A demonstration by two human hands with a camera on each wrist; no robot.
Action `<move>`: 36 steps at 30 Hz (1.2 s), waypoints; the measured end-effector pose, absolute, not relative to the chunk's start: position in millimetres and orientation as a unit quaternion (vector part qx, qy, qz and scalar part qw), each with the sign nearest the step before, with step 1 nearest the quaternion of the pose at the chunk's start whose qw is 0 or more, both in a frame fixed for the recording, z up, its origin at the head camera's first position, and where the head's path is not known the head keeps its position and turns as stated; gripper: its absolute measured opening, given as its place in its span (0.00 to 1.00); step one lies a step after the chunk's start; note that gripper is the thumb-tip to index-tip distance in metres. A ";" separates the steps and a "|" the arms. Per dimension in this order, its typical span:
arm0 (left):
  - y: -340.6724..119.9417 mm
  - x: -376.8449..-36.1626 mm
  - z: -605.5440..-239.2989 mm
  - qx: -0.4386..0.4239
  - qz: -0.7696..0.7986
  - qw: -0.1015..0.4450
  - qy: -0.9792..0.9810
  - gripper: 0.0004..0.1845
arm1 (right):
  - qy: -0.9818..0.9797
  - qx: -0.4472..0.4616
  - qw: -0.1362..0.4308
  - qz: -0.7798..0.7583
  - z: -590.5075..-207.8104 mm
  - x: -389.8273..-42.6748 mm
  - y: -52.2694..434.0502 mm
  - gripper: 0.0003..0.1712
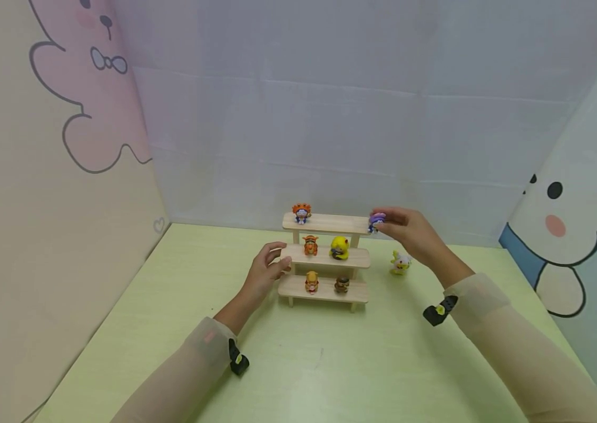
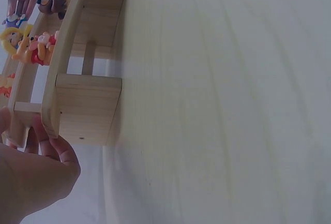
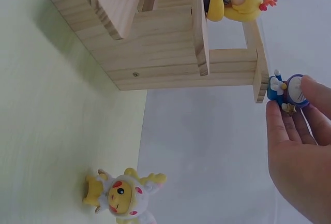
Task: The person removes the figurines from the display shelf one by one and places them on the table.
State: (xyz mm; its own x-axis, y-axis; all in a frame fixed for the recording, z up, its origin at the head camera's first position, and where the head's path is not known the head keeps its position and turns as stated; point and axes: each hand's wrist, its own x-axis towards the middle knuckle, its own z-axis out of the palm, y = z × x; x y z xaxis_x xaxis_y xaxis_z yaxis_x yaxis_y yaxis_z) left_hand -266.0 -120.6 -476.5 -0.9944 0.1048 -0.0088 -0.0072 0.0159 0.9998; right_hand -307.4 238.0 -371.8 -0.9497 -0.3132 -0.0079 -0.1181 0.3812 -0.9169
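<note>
right hand (image 1: 415, 235): fingers pinch a small blue figure with a purple top (image 1: 376, 222) at the right end of the top step
left hand (image 1: 265, 269): fingers grasp the left end of the middle step of the wooden tiered shelf (image 1: 325, 258); how firmly is hard to tell
shelf: stands on the pale green worktop (image 1: 309, 364), with five other small figures on its steps
white and yellow figure (image 1: 400, 263): on the worktop just right of the shelf, below the right hand
</note>
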 end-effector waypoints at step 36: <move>-118.5 -266.1 -477.6 0.030 0.695 0.036 0.717 0.25 | 0.862 -0.075 0.095 -0.492 -409.6 -284.5 323.8 0.34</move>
State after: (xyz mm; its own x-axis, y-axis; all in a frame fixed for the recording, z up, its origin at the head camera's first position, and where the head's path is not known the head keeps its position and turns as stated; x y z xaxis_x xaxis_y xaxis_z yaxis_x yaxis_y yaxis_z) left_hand -266.1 -118.5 -477.6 -0.9957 0.0926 -0.0093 -0.0064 0.0319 0.9995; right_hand -284.5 323.8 -409.6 -0.9708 -0.2226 -0.0895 -0.0363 0.5051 -0.8623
